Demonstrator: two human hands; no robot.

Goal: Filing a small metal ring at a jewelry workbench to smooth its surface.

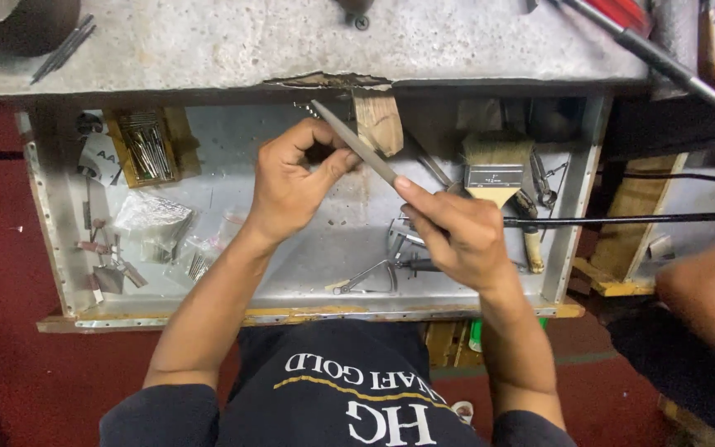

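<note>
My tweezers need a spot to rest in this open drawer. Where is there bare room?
Bare metal lies mid-drawer, between the plastic bags and the wire tools, below the left hand. The drawer's right side is crowded: paintbrush, tools, the right hand holding the file. The left edge holds small bits.

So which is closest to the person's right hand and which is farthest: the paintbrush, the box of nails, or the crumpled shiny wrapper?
Measured from the right hand in the head view:
1. Paintbrush, just above the hand in the drawer's right part.
2. Crumpled shiny wrapper, across the drawer on the left, past the left hand.
3. Box of nails, at the far left corner, a little beyond the wrapper.
</note>
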